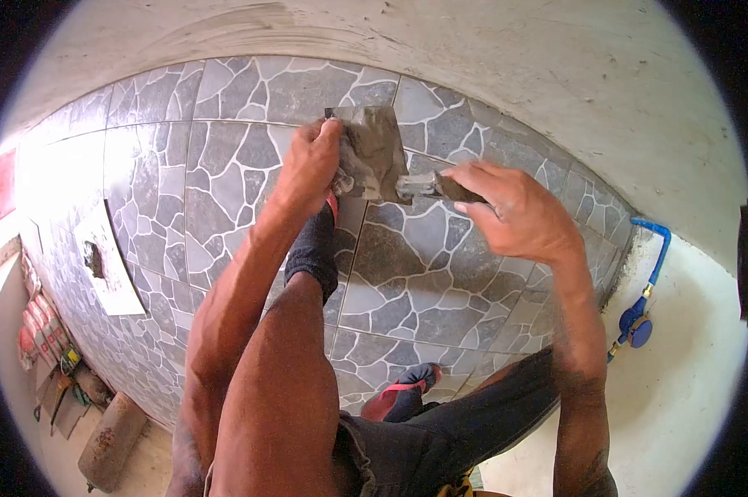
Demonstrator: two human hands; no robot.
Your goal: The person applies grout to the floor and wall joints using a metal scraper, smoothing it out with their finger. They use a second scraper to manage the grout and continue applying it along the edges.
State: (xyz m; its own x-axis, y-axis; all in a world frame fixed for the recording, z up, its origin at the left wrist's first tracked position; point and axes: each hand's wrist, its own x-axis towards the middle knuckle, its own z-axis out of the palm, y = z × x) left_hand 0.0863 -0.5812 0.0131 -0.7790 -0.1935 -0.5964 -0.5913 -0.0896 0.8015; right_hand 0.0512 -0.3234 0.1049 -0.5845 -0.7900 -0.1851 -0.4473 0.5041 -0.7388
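Note:
My left hand [312, 161] is closed around the left side of a flat rectangular plate [378, 145] smeared with wet grey mortar, possibly a steel trowel; its handle is hidden. My right hand [510, 207] grips a narrow scraper [419, 185] with a dark handle, its fingers slightly blurred. The scraper's tip meets the lower right edge of the plate. Both tools are above the grey stone-patterned tile floor [407, 224]. My sock-covered foot in a red flip-flop [314, 244] stands just below the plate.
A bare plastered wall [506, 58] runs along the far side. On the left lies a white sheet [121, 282] with a dark lump of mortar [94, 259]. Red-and-white sacks [44, 327], tools and a rusty cylinder [113, 441] are lower left. A blue pipe with a valve [636, 323] is at right.

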